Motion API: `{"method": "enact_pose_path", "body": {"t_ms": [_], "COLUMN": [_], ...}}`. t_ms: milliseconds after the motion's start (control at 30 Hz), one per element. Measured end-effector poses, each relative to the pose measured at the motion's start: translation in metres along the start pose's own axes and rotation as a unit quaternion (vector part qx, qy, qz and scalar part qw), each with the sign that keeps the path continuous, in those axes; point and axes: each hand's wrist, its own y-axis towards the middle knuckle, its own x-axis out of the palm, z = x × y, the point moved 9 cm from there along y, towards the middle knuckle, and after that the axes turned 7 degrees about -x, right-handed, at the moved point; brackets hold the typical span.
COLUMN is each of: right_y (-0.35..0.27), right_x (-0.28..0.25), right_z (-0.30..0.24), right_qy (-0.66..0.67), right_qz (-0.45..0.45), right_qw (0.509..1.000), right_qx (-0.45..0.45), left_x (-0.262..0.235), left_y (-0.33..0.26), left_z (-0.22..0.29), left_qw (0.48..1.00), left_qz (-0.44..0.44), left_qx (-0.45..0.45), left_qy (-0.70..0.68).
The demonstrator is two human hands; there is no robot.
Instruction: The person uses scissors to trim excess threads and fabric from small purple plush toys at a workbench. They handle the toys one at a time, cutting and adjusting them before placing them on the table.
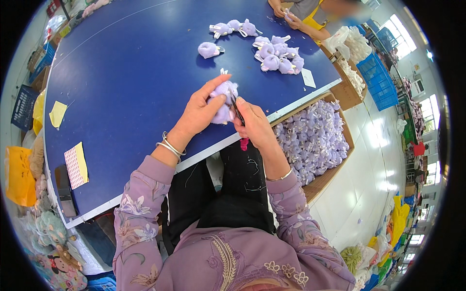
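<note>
Over the near edge of the blue table (pixel 126 92), my left hand (pixel 198 109) is closed around a small lilac plush toy (pixel 225 91) with a white ribbon loop at its top. My right hand (pixel 255 123) grips a slim dark metal tool (pixel 236 107) whose tip touches the plush; a pink end (pixel 244 144) shows below the fingers. The tool's exact kind is partly hidden by my fingers. Farther back on the table lie a single lilac plush (pixel 208 50), a short row of them (pixel 235 28) and a pile of several more (pixel 277 54).
An open cardboard box (pixel 337 169) full of lilac plush pieces stands at the table's right edge. Across the table, a co-worker's hands (pixel 290 18) hold a small piece. A white card (pixel 308 78), a sticker sheet (pixel 76 165) and a dark phone-like object (pixel 65 190) lie on the tabletop.
</note>
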Motion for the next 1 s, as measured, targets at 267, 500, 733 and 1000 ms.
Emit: {"method": "enact_pose_path", "body": {"t_ms": [267, 500, 733, 1000], "right_y": [0.005, 0.005, 0.011, 0.016], "right_x": [-0.004, -0.024, -0.025, -0.031], "right_z": [-0.002, -0.024, -0.039, -0.029], "right_qy": [0.135, -0.052, -0.227, -0.222], "right_qz": [0.004, 0.116, 0.153, 0.132], "right_qw": [0.990, 0.976, 0.946, 0.957], "right_qx": [-0.042, -0.174, -0.175, -0.133], "left_x": [0.000, -0.004, -0.003, 0.000], "left_y": [0.003, 0.004, 0.000, 0.001], "left_z": [-0.014, -0.022, -0.014, -0.007], "left_qw": [0.999, 0.993, 0.996, 0.996], "left_qz": [0.003, 0.034, 0.036, 0.031], "left_qx": [-0.048, -0.101, -0.069, -0.025], "left_qy": [-0.013, -0.045, 0.035, 0.083]}}
